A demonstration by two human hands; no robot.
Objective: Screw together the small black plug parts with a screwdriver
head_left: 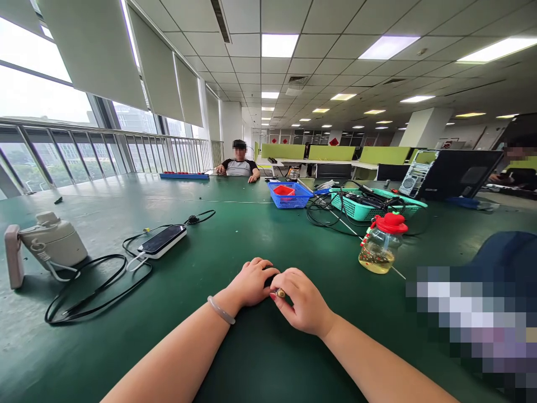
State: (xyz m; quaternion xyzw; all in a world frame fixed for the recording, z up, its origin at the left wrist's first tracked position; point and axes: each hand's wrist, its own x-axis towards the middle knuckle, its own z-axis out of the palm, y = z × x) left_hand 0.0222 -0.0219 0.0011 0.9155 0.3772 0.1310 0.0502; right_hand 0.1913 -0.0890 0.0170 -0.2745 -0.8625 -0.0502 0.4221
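My left hand [254, 282] rests low over the green table [260, 364], a pale bangle [221, 310] on its wrist. Its fingers curl towards my right hand around something dark, mostly hidden, that I cannot make out. My right hand [302, 300] is closed, thumb and fingers pinching a small rod-like thing [281, 293] with a round, brass-coloured end. The rest of that thing is covered by the fingers. Both hands meet at the fingertips in the middle of the table.
To the left lie a white power bank [163, 242], black cables [96, 280] and a grey-white bottle [56, 243]. A red-lidded jar [381, 246] stands right. Behind are a blue basket [291, 198], a teal basket [364, 210] and a seated person [240, 167].
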